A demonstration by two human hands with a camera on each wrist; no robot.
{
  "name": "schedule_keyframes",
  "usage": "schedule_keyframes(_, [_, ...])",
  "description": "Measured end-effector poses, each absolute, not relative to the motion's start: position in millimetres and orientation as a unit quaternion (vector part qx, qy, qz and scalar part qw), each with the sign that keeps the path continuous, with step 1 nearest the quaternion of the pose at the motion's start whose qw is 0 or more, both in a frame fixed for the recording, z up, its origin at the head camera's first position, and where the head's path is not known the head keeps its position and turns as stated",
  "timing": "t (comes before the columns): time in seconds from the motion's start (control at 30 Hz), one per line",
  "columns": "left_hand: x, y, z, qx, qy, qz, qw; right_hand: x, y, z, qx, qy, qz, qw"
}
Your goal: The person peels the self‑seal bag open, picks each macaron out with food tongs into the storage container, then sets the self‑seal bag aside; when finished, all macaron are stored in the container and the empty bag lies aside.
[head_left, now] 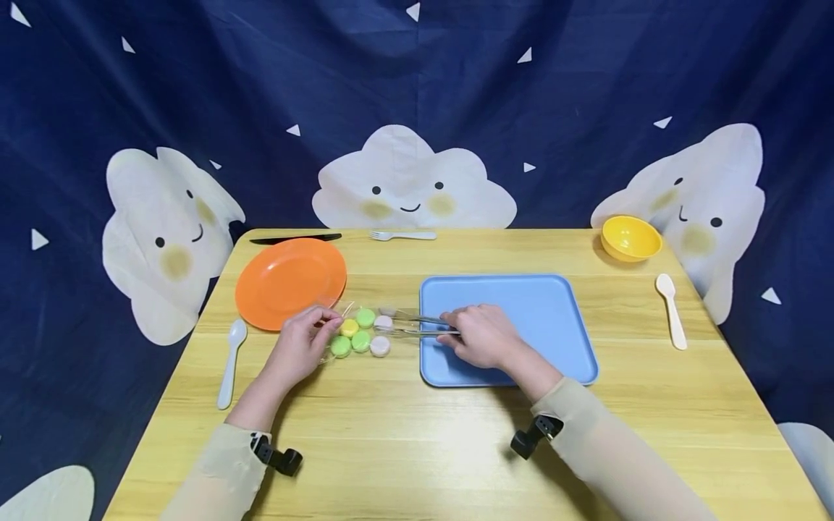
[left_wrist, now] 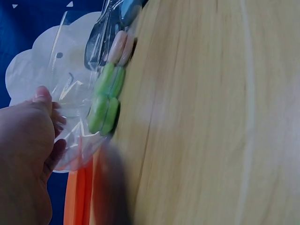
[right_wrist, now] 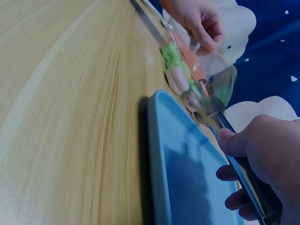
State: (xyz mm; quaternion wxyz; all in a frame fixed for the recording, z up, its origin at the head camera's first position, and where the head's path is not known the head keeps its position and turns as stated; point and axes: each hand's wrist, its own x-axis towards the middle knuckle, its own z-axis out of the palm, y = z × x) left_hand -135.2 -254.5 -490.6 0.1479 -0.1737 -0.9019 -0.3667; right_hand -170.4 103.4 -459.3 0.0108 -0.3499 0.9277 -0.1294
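While the left hand (head_left: 302, 341) pinches a clear bag (left_wrist: 75, 112) of macarons (head_left: 361, 341) beside the orange plate (head_left: 293, 278), the right hand (head_left: 481, 336) grips metal tongs (head_left: 433, 333) across the blue tray (head_left: 544, 311); a yellow bowl (head_left: 623, 253) stands far right.

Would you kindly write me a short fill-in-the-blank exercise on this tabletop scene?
The right hand grips a pair of metal ____.
The left hand holds the edge of a clear plastic ____ around the macarons.
The tray below the right hand is coloured ____.
The bowl near the far right corner is coloured ____.
Missing words: tongs; bag; blue; yellow.
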Motion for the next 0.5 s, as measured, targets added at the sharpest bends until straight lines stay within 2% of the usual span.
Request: schedule_keyframes(0.5, [-140.2, -261.6, -482.9, -0.173, -0.910, -0.361, 0.110, -160.6, 130.1, -448.7, -0.343, 0.926, -0.158, -0.006])
